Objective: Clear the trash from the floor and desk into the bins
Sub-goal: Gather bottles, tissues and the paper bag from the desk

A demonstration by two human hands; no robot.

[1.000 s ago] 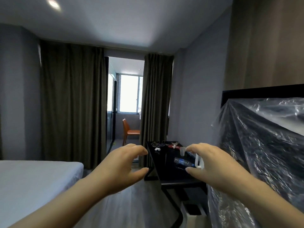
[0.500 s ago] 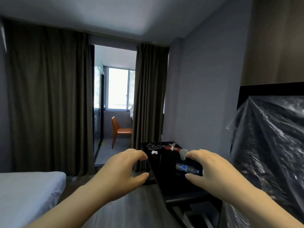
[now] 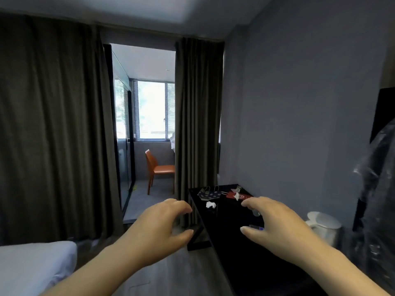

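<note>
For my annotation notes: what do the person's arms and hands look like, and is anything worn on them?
Both forearms are bare; no sleeve shows. The left hand and the right hand carry no glove, ring, watch or bracelet that I can see.

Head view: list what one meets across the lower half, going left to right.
In order: white bed → left hand → right hand → white kettle → clear plastic sheeting.

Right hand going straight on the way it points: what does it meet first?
Probably the water bottle lying on the black desk, glimpsed within the curve of the right hand. Depth is unclear, so that's a guess.
</note>
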